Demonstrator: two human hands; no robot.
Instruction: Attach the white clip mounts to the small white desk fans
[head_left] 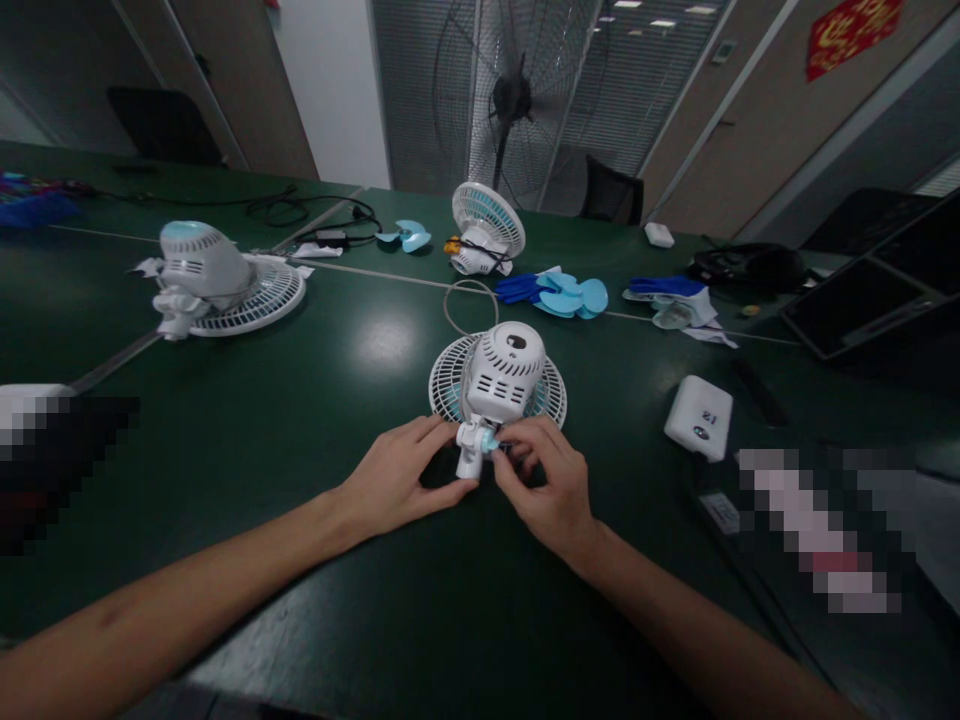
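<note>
A small white fan (504,370) lies face down on the green table, its grille against the surface and its motor housing upward. At its near side is a white pivot bracket (469,465) with a light-blue knob (489,441). My left hand (401,470) steadies the bracket from the left, thumb at its lower end and fingers by its upper part. From the right, my right hand (546,480) pinches the knob between thumb and index finger. The fingertips partly cover the knob.
Another white fan (202,265) lies face down at left; a third fan (484,225) stands tilted at the back. Light-blue fan blades (574,297) and blue gloves (517,288) lie beyond my hands. A white box (699,415) sits at right, near a dark monitor (885,280).
</note>
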